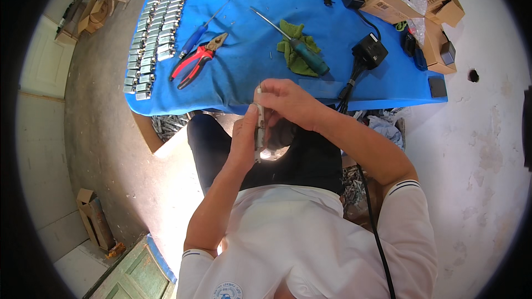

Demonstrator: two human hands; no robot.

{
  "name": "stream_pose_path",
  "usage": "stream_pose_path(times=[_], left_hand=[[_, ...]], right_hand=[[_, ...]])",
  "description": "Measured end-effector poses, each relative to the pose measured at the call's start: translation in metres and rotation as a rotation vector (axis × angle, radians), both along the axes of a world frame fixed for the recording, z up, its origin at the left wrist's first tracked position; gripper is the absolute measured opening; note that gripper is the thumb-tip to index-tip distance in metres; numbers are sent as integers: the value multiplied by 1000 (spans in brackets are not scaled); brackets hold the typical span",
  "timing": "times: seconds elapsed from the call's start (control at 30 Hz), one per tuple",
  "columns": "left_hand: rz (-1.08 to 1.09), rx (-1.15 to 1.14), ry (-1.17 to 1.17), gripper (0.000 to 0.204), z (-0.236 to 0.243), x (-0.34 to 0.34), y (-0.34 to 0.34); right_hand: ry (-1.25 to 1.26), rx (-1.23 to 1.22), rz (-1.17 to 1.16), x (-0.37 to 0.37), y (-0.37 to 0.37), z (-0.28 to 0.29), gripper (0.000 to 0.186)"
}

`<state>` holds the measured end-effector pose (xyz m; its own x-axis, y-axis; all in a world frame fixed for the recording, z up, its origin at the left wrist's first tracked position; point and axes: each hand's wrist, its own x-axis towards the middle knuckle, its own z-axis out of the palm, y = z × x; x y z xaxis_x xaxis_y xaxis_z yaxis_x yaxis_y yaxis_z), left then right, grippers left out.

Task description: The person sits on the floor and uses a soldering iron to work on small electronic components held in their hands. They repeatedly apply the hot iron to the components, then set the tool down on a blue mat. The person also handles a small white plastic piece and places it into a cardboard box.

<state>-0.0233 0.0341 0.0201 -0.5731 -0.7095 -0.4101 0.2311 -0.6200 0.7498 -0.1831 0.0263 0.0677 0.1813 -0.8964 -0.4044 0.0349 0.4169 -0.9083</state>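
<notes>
Over my lap, just off the front edge of the table, I hold a narrow pale strip-like part (260, 124) upright between both hands. It looks partly metallic, but its exact kind does not show. My left hand (243, 135) grips its left side, thumb pointing up along it. The fingers of my right hand (285, 101) are closed around its upper end, and a thin point sticks up above them. Nearest on the table are red and black pliers (198, 61), a blue-handled screwdriver (194, 39) and a larger green-handled screwdriver (310, 58) lying on a green cloth (291, 47).
Small shiny metal parts (158, 36) lie in rows along the left of the blue-covered table (244, 39). A black power adapter (369, 51) with bundled cable sits on the right. Cardboard boxes (388, 5) stand behind it. Below the table, boxes hold metal pieces (169, 126).
</notes>
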Motion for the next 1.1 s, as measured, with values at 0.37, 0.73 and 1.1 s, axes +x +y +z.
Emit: stream_pose_path(times=[0.37,0.73,1.1], left_hand=[[8,-92,-70,49,1,2,4],[-27,66,56,43,-1,4,0],[-60,389,312,45,6,2,-4]], right_hand=[[-8,-23,-174,8,12,-4,17],[67,-190,-191,15,15,1,20],[132,2,-130,8,2,0,28]])
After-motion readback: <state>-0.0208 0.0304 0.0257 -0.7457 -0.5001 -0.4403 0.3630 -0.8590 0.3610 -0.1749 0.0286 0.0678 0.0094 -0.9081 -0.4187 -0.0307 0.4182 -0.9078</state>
